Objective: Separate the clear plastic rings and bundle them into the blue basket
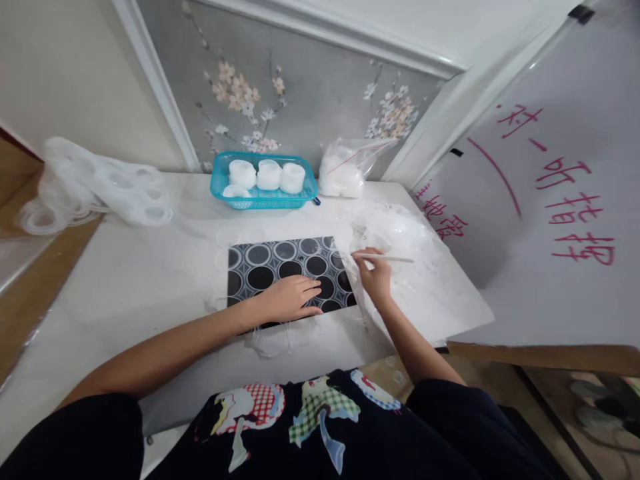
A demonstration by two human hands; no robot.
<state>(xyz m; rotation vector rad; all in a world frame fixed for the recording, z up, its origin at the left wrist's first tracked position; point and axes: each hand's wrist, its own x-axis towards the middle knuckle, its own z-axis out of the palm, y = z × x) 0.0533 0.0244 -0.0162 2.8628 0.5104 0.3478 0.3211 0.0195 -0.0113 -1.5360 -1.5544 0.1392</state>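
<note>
Head view: stick (397, 259) lies pinched in right hand (375, 275), left hand (290, 298) flat on sheet (260, 277).

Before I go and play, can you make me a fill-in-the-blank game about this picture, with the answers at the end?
1. The left hand is over a mat patterned with rows of dark ____.
2. The pale stick is held in the person's ____ hand.
3. The round items in the blue basket are coloured ____.
4. Of the clear bag and the mat, the one nearer the flower-patterned panel is the ____.

Missing words: circles; right; white; bag.
</note>
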